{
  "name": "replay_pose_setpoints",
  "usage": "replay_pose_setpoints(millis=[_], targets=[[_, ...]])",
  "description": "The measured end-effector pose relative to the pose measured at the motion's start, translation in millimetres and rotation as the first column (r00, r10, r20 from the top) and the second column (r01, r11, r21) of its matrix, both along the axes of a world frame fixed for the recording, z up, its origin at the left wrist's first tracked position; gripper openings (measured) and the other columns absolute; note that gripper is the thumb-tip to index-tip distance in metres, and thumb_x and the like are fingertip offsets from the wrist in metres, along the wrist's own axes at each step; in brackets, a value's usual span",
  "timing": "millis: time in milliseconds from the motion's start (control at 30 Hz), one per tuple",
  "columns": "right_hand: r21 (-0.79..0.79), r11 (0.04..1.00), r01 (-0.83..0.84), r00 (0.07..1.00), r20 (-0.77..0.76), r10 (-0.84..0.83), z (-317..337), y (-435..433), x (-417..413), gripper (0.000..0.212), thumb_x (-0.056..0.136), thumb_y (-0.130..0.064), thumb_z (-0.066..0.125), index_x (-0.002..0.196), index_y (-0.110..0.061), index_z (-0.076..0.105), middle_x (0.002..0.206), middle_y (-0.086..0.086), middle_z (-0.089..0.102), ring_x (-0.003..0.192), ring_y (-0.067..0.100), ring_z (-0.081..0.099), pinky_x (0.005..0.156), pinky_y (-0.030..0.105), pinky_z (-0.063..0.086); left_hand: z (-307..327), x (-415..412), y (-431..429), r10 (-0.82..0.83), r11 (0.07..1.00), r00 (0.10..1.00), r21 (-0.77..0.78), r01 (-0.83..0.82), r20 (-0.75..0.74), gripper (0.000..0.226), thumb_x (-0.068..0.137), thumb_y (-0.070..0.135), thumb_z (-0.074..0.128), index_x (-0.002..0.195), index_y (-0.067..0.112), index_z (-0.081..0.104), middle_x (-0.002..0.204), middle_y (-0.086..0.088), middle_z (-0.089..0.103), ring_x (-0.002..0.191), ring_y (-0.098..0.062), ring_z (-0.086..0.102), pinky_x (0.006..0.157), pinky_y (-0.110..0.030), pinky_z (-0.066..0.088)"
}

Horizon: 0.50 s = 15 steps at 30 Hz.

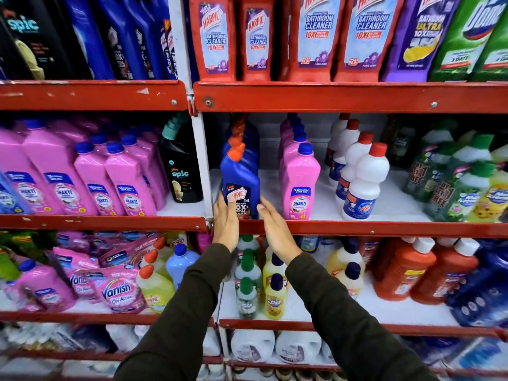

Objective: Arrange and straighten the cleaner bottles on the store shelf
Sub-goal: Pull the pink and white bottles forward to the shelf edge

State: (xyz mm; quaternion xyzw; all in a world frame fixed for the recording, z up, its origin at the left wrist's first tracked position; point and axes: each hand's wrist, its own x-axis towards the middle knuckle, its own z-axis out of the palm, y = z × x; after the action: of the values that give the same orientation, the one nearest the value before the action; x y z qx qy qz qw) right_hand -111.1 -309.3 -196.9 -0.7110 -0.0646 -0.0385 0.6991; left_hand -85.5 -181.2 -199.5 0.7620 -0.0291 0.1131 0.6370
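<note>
The left hand (pixel 226 218) reaches up flat-fingered, its fingertips touching the left side of the blue Harpic bottle (pixel 241 180). That bottle stands upright at the front of the middle shelf (pixel 357 228), label facing out, orange cap on top. The right hand (pixel 276 229), fingers spread, touches its right side. More blue bottles queue behind, mostly hidden.
</note>
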Motion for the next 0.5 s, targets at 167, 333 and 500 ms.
replay_pose_setpoints(millis=[167,333,500], targets=[[0.123,0.907,0.403,0.881,0.216,-0.421,-16.0,-17.5,-21.1,0.033,0.108,-0.029,0.043,0.136,-0.023,0.061,0.138,-0.004,0.064,0.129,0.013,0.06,0.104,0.023,0.05,-5.8,-26.9,-36.4,0.389,0.915,0.909,-0.179,-0.362,0.148,0.043,0.11,0.024,0.04,0.147,0.006,0.047,0.144,-0.015,0.045,0.136,-0.03,0.045,0.106,-0.016,0.029],[0.278,0.828,0.487,0.83,0.146,-0.538,-9.3,-73.2,-16.5,0.03,0.109,-0.018,0.041,0.137,-0.026,0.05,0.133,-0.008,0.058,0.116,-0.004,0.06,0.089,0.013,0.054,-6.6,-38.9,-85.2,0.066,0.989,0.975,-0.141,-0.036,0.214,0.048,0.104,0.04,0.034,0.144,0.019,0.053,0.144,-0.002,0.052,0.13,-0.004,0.049,0.112,-0.027,0.039],[0.112,0.963,0.245,0.969,-0.014,-0.245,0.5,-98.7,-6.1,0.04,0.111,-0.037,0.03,0.147,-0.03,0.044,0.144,-0.016,0.057,0.126,-0.001,0.057,0.098,0.014,0.046,15.9,-18.0,-115.3,-0.194,0.961,0.978,-0.216,0.176,-0.069,0.077,0.098,0.068,0.025,0.162,0.026,0.027,0.17,-0.006,0.03,0.155,-0.021,0.029,0.126,-0.044,0.03]])
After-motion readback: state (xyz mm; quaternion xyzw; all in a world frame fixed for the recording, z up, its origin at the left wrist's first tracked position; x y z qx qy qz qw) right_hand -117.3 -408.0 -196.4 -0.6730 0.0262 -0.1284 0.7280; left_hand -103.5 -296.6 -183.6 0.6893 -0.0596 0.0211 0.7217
